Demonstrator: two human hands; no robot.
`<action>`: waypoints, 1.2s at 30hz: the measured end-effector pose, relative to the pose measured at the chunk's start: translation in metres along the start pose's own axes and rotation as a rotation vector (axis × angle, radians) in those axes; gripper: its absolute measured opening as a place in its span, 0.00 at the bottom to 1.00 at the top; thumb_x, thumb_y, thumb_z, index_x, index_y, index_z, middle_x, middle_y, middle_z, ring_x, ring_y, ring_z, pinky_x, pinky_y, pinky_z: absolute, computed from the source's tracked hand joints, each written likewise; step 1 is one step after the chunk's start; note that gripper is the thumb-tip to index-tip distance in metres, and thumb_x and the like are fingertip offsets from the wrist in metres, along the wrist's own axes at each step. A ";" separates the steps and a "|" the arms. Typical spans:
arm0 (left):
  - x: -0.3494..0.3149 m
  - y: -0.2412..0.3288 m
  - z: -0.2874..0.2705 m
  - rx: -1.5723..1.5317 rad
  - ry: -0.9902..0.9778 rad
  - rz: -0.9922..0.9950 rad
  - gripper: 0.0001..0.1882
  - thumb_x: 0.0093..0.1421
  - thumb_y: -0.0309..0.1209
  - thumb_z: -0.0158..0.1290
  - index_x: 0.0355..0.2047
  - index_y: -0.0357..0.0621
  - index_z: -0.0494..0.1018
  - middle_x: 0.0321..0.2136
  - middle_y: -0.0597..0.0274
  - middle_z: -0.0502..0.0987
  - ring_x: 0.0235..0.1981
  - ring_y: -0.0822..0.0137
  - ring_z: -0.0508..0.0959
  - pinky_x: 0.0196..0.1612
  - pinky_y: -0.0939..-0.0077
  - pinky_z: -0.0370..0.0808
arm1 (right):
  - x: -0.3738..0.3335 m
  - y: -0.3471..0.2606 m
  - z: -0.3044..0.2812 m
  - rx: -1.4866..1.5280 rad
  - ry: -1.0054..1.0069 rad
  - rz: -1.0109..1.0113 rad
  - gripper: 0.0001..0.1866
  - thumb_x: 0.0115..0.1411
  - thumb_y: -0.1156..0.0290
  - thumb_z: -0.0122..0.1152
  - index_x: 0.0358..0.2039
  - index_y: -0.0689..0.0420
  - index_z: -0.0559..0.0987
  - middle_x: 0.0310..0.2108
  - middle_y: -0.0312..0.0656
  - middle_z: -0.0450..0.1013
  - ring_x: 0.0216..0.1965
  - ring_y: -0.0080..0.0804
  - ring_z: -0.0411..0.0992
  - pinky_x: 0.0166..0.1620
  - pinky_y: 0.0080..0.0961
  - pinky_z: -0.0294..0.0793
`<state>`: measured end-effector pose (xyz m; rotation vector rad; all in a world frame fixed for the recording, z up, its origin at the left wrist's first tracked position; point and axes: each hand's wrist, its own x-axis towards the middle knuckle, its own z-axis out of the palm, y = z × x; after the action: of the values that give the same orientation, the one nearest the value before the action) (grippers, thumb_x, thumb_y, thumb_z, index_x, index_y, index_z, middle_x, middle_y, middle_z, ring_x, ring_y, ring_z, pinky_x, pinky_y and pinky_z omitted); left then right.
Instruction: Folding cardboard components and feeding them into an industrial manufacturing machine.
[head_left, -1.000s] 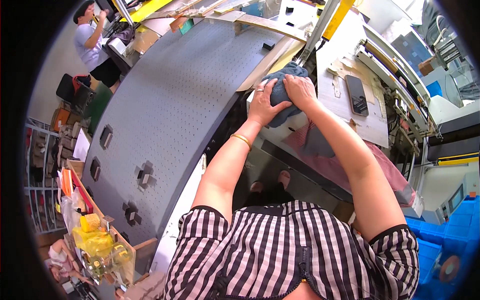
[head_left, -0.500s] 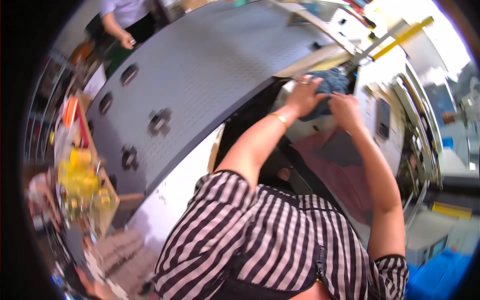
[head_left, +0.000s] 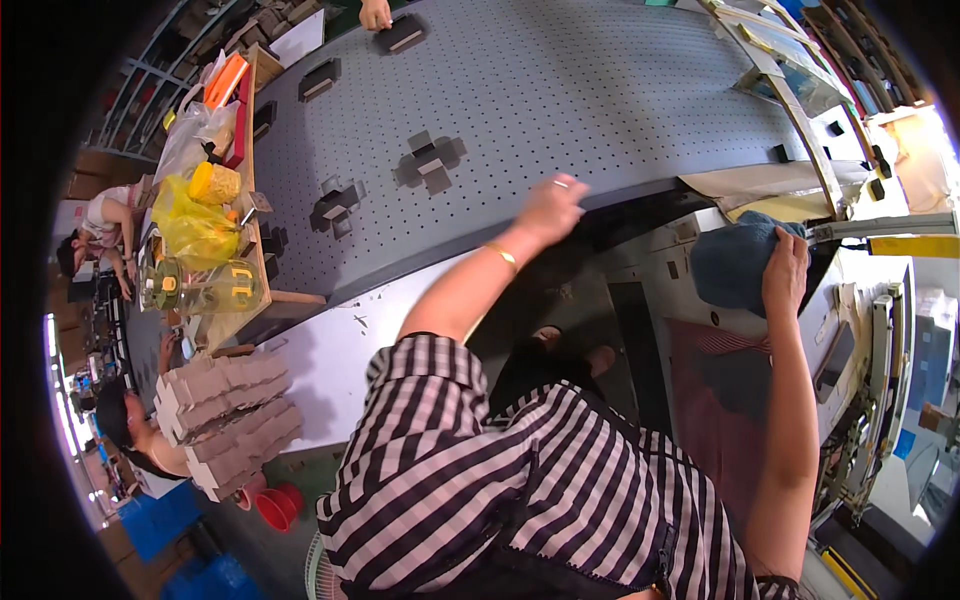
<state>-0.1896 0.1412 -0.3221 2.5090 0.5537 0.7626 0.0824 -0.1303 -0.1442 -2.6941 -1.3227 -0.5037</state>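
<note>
My right hand (head_left: pixel 785 268) grips a rounded piece of dark blue denim cloth (head_left: pixel 732 262) held against the white machine bench at the right. My left hand (head_left: pixel 549 207) rests with fingers spread on the near edge of a big grey perforated table (head_left: pixel 560 90), holding nothing. A gold bangle sits on that wrist. My striped shirt fills the lower middle of the view.
Small dark blocks (head_left: pixel 428 160) lie on the grey table. At its left end are yellow bags and bottles (head_left: pixel 195 230). Stacked cardboard trays (head_left: pixel 228 410) stand lower left beside a red cup (head_left: pixel 277 505). Another person's hand (head_left: pixel 375 14) reaches in at the top; other people sit at far left.
My left hand let go of the blue cloth and moved left onto the grey table's edge. My right hand keeps hold of the cloth. The view swung left.
</note>
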 end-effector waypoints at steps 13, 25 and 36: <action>-0.011 -0.168 -0.085 0.403 -0.020 -0.631 0.11 0.57 0.34 0.58 0.41 0.52 0.77 0.39 0.56 0.79 0.40 0.52 0.80 0.41 0.58 0.77 | 0.007 0.001 -0.001 0.054 -0.026 0.065 0.15 0.64 0.75 0.46 0.50 0.56 0.73 0.47 0.48 0.69 0.50 0.49 0.69 0.51 0.42 0.70; 0.063 -0.040 -0.076 -0.287 0.004 -0.666 0.15 0.55 0.42 0.64 0.31 0.43 0.82 0.26 0.66 0.82 0.27 0.76 0.78 0.36 0.79 0.75 | 0.023 0.004 0.003 0.032 -0.178 0.211 0.10 0.64 0.70 0.45 0.42 0.58 0.71 0.44 0.52 0.69 0.44 0.53 0.74 0.43 0.48 0.75; 0.171 0.267 -0.094 -0.642 -0.270 0.114 0.05 0.57 0.26 0.63 0.33 0.39 0.81 0.29 0.68 0.79 0.30 0.79 0.76 0.36 0.84 0.73 | -0.073 0.034 -0.018 0.295 0.064 -0.272 0.27 0.55 0.67 0.61 0.55 0.61 0.71 0.61 0.48 0.63 0.62 0.46 0.61 0.62 0.42 0.60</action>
<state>-0.0507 0.0373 -0.0405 1.9995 0.0490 0.5182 0.0632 -0.2102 -0.1502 -2.2598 -1.6120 -0.3785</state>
